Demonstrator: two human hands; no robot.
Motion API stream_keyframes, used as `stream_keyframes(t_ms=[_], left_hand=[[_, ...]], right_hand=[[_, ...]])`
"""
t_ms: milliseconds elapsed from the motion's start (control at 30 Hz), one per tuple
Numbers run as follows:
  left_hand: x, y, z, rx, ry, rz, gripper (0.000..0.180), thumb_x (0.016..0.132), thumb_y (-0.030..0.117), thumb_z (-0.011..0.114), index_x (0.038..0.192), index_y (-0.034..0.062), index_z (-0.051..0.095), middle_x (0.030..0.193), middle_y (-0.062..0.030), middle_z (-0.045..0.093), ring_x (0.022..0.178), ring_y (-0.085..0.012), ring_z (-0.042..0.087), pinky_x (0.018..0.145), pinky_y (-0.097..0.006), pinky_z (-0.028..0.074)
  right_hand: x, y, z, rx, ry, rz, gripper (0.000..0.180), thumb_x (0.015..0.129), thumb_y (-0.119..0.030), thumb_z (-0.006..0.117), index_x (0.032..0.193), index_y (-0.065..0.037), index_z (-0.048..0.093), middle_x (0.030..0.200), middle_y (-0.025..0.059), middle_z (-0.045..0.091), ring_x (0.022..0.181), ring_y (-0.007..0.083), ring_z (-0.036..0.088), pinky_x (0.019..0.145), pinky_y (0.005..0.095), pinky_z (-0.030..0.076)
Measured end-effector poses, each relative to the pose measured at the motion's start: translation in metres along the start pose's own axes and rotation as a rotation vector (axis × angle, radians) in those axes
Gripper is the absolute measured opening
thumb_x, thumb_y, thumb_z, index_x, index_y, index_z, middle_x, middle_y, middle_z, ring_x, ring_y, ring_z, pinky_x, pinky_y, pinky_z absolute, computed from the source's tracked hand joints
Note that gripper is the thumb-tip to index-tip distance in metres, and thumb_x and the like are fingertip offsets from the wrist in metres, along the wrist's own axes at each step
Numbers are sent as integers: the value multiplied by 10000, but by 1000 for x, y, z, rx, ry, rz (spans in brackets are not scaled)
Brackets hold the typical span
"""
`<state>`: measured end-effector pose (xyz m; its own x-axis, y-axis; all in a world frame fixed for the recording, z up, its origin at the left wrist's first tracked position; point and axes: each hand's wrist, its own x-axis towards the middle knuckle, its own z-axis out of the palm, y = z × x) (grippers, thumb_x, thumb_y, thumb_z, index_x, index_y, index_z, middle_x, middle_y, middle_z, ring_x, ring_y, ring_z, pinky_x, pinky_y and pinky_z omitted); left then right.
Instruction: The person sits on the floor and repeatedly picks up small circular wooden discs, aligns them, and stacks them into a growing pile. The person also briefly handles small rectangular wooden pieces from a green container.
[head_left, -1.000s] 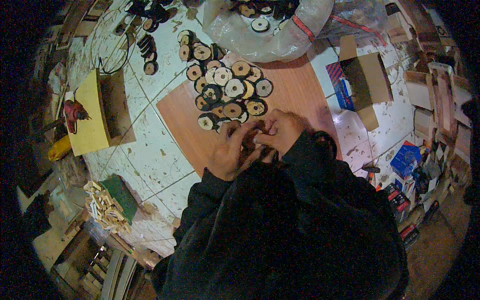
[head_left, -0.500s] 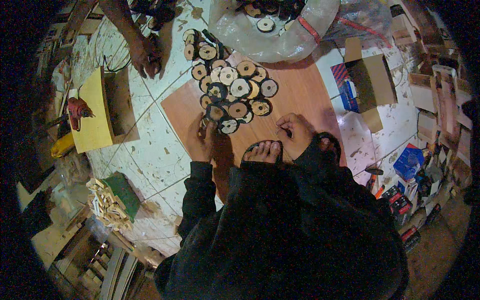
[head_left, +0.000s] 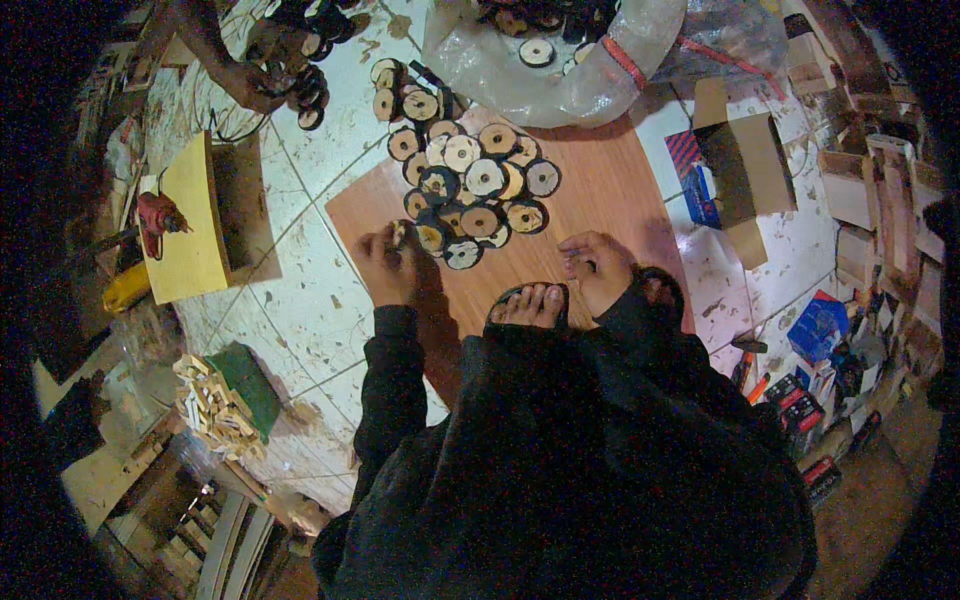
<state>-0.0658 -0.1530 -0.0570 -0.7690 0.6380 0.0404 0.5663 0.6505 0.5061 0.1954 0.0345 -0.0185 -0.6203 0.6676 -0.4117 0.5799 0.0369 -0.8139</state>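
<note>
A pile of round pale discs point(head_left: 484, 178) with dark rims and small centre holes lies on a brown wood-grain board point(head_left: 590, 165). My left hand point(head_left: 388, 268) is at the pile's near left edge, fingers closed round a small pale piece point(head_left: 400, 232) whose shape I cannot make out. To the right, beside my sandalled foot point(head_left: 530, 303), my right hand point(head_left: 600, 270) hovers low with curled fingers; whatever is in them, if anything, is hidden. At the upper left, another person's hand point(head_left: 250, 88) reaches to more dark-rimmed discs point(head_left: 310, 98).
A large clear plastic bag point(head_left: 560, 95) of discs stands beyond the board. An open cardboard box point(head_left: 755, 165) is at right, and a yellow-sided box point(head_left: 195, 225) with a red tool point(head_left: 160, 222) at left. Wood offcuts point(head_left: 215, 400) lie near left; a hammer point(head_left: 748, 344) lies right.
My left hand has drawn slightly left from the pile with a small piece in its fingers. The other person's hand has moved up and left, where more discs now show.
</note>
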Motion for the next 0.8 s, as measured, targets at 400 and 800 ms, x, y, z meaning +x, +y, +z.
stream_keyframes(t_ms=[400, 800], left_hand=[[-14, 33, 14, -49, 222, 332, 267, 862, 152, 672, 1104, 49, 631, 1047, -140, 618, 931, -278, 609, 785, -350, 512], [19, 48, -3, -156, 323, 116, 266, 828, 139, 696, 1009, 2, 557, 1023, -131, 579, 851, -252, 607, 707, -322, 512]], right_hand=[[-6, 2, 2, 245, -28, 7, 306, 776, 174, 432, 1015, 41, 568, 933, 127, 608, 839, 192, 648, 764, 294, 547], [-3, 13, 4, 118, -25, 18, 211, 831, 103, 507, 1015, 32, 582, 933, 114, 612, 853, 189, 636, 774, 297, 543]])
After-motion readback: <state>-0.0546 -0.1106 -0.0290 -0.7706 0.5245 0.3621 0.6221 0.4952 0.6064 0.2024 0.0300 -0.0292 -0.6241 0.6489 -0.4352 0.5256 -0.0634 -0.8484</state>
